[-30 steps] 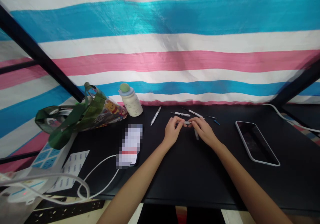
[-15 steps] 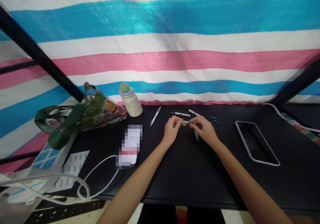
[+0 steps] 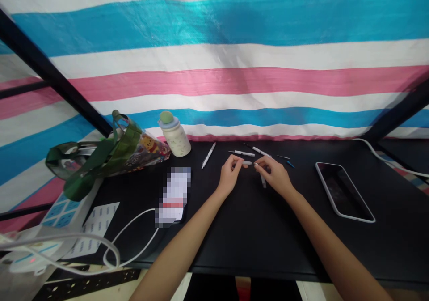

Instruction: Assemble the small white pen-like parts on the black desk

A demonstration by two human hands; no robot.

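Observation:
Between thumb and fingers, my left hand (image 3: 230, 172) holds a short grey-white pen part (image 3: 247, 163) that points right. Just to its right, my right hand (image 3: 273, 172) pinches a small piece with a light tip, mostly hidden by the fingers; a narrow gap separates the two. Beneath my right hand a grey pen piece (image 3: 263, 181) sticks out. Behind the hands lie a white pen part with a thin tip (image 3: 244, 154), another white pen part (image 3: 261, 151), a small blue piece (image 3: 290, 164) and a thin dark piece (image 3: 283, 157). A whole white pen (image 3: 208, 156) rests left of them.
On the black table (image 3: 241, 234), a phone with a cable (image 3: 174, 196) lies left and a dark-screened phone (image 3: 345, 192) right. A bottle (image 3: 176, 135), a green bag (image 3: 124, 151), a printed sheet (image 3: 97, 227) and a power strip (image 3: 63, 211) are at the left.
The pen part in my left hand and the small piece in my right hand have come apart slightly, and a light tip now shows at my right fingertips. The other objects have stayed put.

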